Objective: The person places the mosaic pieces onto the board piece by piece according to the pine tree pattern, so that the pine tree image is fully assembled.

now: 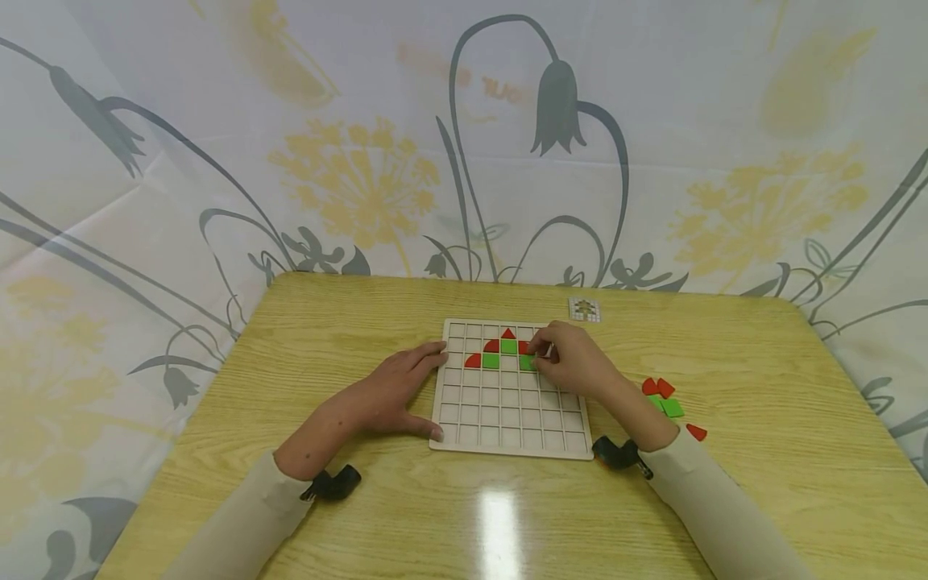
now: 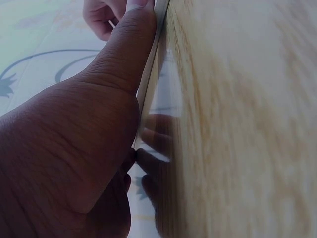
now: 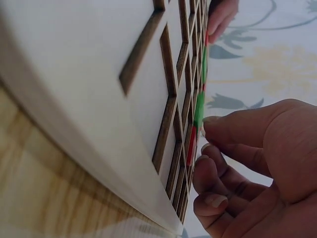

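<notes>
A pale wooden grid board (image 1: 500, 415) lies on the table with red and green tiles in its upper cells. My left hand (image 1: 391, 391) steadies its left side, fingers extended onto the edge and thumb at the lower left corner; the left wrist view shows this thumb (image 2: 126, 42) along the board's edge. My right hand (image 1: 573, 358) is over the upper right cells. Its thumb tip touches a green square tile (image 3: 199, 108) beside a red tile (image 3: 191, 145), the other fingers curled close by; I cannot tell whether they pinch the green one.
Loose red and green tiles (image 1: 673, 408) lie on the table right of the board, partly behind my right forearm. A small card with a printed grid pattern (image 1: 584, 309) lies beyond the board's top right corner. A flower-printed curtain (image 1: 377, 97) hangs behind the table.
</notes>
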The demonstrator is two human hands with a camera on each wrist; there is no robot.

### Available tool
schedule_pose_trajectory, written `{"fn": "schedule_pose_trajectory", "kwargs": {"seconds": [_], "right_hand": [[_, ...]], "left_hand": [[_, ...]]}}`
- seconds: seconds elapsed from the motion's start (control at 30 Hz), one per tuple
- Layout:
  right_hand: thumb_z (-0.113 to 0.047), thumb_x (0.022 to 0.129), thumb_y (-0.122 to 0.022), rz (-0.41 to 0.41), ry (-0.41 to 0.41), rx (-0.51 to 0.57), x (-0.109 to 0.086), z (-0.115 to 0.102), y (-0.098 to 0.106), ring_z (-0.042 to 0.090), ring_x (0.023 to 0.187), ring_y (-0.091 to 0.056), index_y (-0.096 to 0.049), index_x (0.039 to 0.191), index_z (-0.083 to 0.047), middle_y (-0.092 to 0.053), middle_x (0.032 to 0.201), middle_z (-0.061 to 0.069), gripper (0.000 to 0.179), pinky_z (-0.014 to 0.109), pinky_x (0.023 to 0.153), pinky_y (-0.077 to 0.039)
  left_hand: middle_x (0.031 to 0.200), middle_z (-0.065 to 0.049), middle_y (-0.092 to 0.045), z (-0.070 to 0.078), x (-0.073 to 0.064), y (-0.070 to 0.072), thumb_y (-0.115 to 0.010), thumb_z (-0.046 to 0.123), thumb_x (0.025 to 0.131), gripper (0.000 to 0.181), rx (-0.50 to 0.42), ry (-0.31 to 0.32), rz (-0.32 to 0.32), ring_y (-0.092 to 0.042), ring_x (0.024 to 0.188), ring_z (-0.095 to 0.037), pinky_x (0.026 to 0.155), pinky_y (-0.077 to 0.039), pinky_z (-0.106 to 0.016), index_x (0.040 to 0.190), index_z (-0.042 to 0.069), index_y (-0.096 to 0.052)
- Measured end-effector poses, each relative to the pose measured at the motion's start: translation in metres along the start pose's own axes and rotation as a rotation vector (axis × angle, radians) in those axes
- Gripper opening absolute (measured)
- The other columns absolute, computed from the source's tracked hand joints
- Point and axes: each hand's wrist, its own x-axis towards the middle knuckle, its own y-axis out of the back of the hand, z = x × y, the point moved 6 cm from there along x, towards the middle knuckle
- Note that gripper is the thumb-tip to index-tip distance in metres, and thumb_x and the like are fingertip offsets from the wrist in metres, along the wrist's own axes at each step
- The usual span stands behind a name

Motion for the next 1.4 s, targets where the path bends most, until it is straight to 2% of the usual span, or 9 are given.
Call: {"fn": "schedule_pose_trajectory", "kwargs": {"seconds": [0.43, 0.6, 0.73, 1.0, 1.27, 1.4], "right_hand": [[-0.006, 0.095, -0.077, 0.01, 0.003, -0.008, -0.007, -0.002, 0.001, 0.017, 0.08, -0.059, -0.077, 0.102, -0.005, -0.066, 0.095, 0.004, 0.007, 0.034, 0.071, -0.052], [-0.006, 0.096, -0.077, 0.017, 0.019, -0.022, -0.018, -0.007, 0.007, 0.017, 0.081, -0.059, -0.077, 0.102, -0.006, -0.067, 0.096, 0.002, 0.006, 0.034, 0.073, -0.053], [-0.005, 0.095, -0.078, 0.02, 0.029, -0.032, -0.028, -0.011, 0.012, 0.016, 0.077, -0.057, -0.076, 0.099, -0.008, -0.066, 0.093, 0.0, 0.004, 0.031, 0.069, -0.051], [-0.005, 0.094, -0.078, 0.038, 0.007, -0.048, -0.05, -0.013, 0.019, 0.014, 0.078, -0.058, -0.076, 0.099, -0.007, -0.065, 0.094, 0.0, 0.006, 0.028, 0.067, -0.052], [-0.004, 0.094, -0.078, 0.037, 0.05, -0.041, -0.068, -0.016, 0.023, 0.01, 0.075, -0.057, -0.075, 0.097, -0.009, -0.065, 0.093, -0.002, 0.007, 0.026, 0.065, -0.052], [-0.005, 0.093, -0.079, 0.035, 0.028, -0.079, -0.078, -0.014, 0.023, 0.01, 0.076, -0.056, -0.075, 0.097, -0.01, -0.064, 0.093, -0.003, 0.007, 0.026, 0.067, -0.052]], "left_hand": [[0.177, -0.012, -0.016, -0.001, -0.001, -0.002, -0.081, 0.068, 0.083, 0.118, 0.004, 0.009, -0.008, -0.022, 0.161, -0.034, 0.127, -0.026, -0.055, 0.168, 0.006, -0.027], [0.177, -0.011, -0.015, -0.003, -0.001, -0.003, -0.08, 0.069, 0.083, 0.118, 0.011, 0.014, -0.011, -0.021, 0.161, -0.032, 0.128, -0.025, -0.054, 0.168, 0.007, -0.026], [0.177, -0.011, -0.016, -0.004, 0.0, -0.004, -0.079, 0.07, 0.083, 0.118, 0.017, 0.011, -0.007, -0.022, 0.161, -0.032, 0.128, -0.025, -0.054, 0.168, 0.007, -0.027], [0.177, -0.01, -0.015, -0.002, 0.001, -0.003, -0.079, 0.071, 0.083, 0.12, 0.023, 0.015, -0.011, -0.021, 0.161, -0.031, 0.128, -0.025, -0.053, 0.168, 0.008, -0.026], [0.177, -0.01, -0.015, -0.001, 0.0, -0.002, -0.079, 0.072, 0.082, 0.12, 0.024, 0.016, -0.009, -0.023, 0.161, -0.032, 0.128, -0.025, -0.053, 0.168, 0.007, -0.026], [0.177, -0.011, -0.016, -0.001, 0.0, -0.002, -0.079, 0.071, 0.083, 0.119, 0.023, 0.007, -0.003, -0.023, 0.161, -0.033, 0.127, -0.026, -0.055, 0.168, 0.006, -0.026]]}}
